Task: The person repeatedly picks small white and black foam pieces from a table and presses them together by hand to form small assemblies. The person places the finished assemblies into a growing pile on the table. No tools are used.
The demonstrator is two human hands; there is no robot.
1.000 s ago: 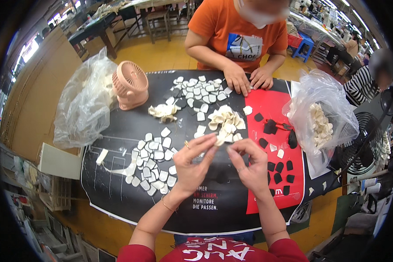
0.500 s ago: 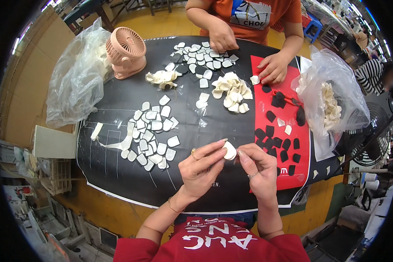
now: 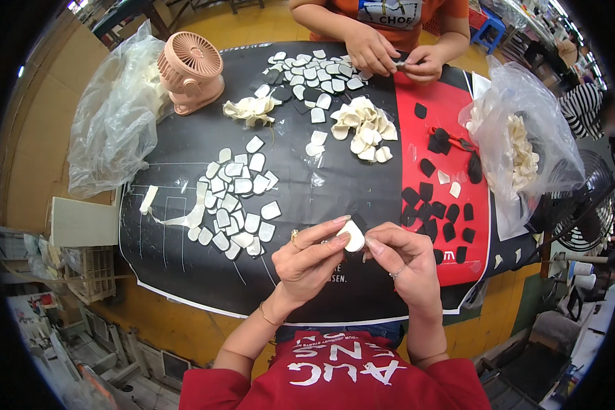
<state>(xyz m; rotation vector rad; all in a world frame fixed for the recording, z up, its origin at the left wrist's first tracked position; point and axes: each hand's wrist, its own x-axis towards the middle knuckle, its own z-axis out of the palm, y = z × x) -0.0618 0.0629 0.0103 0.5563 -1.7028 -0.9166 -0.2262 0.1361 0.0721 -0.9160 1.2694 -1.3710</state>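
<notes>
Near the front of the black table mat, my left hand (image 3: 312, 258) pinches a small white pad (image 3: 352, 237) with one rounded end. My right hand (image 3: 401, 258) is closed at the pad's right edge, thumb and fingertip pressed together there. A dark patch shows just behind the pad; whether it is a black piece or shadow is unclear. To the left of my hands lies a loose spread of white, black-edged pads (image 3: 244, 185). Several black rounded pieces (image 3: 449, 232) lie on the red part of the mat, right of my right hand.
Across the table a person's hands (image 3: 396, 60) hold something small. White pads (image 3: 314, 71) and a cream heap (image 3: 366, 130) lie at the back. A pink fan (image 3: 190, 71) stands back left, with plastic bags (image 3: 113, 126) beside it. Red-handled pliers (image 3: 460, 142) lie right.
The white pad now faces up more fully between my fingers. Across the table, the other person's hands have come together over a small piece. The view has shifted slightly.
</notes>
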